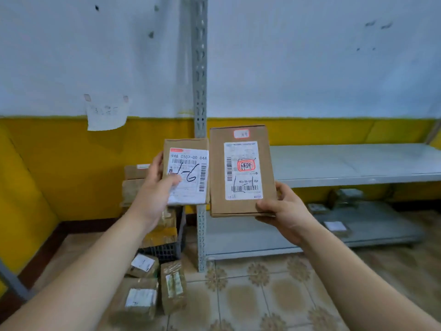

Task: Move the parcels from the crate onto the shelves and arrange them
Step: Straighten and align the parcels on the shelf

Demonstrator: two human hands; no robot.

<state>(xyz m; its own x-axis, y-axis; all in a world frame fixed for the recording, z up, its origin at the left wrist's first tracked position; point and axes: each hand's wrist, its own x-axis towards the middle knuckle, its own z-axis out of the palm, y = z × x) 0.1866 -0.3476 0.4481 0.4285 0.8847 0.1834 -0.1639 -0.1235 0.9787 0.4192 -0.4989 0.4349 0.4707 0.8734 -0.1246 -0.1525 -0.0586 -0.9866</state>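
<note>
**Two parcels held up before the shelves**

The left hand grips a small brown parcel by its left edge, with the thumb pressed across the white label (a handwritten "1-6" shows on it). The right hand holds a larger brown parcel by its lower right corner, label toward the camera. The two parcels are upright and side by side in front of the grey upright of the shelves. Below the left forearm, the dark crate holds stacked parcels. Three more parcels lie just beside the crate on the tiled floor.
</note>
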